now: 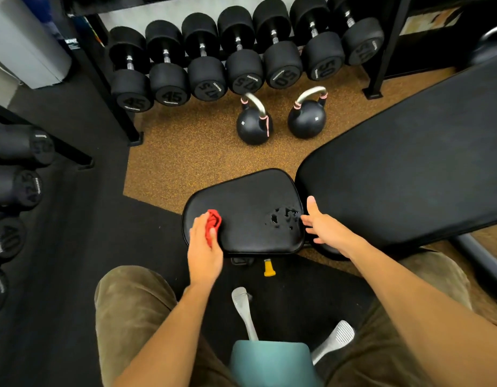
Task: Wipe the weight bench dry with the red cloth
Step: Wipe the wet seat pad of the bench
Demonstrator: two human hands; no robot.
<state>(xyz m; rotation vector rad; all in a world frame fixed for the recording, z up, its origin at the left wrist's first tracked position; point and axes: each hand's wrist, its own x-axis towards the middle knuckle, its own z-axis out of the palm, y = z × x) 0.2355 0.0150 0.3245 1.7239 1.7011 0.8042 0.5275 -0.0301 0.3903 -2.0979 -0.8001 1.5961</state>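
The left hand (204, 247), fingers pinching the red cloth (213, 224), lies left of the wet patch (283, 217) on the weight bench (241, 196), while the right hand (322, 224), fingers spread, is nearer.

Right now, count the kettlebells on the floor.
2: left kettlebell and right kettlebell stand side by side on the brown floor, between the dumbbell rack and the bench seat.

Bunched red cloth (213, 223) rests on the wet black bench seat (247, 202).
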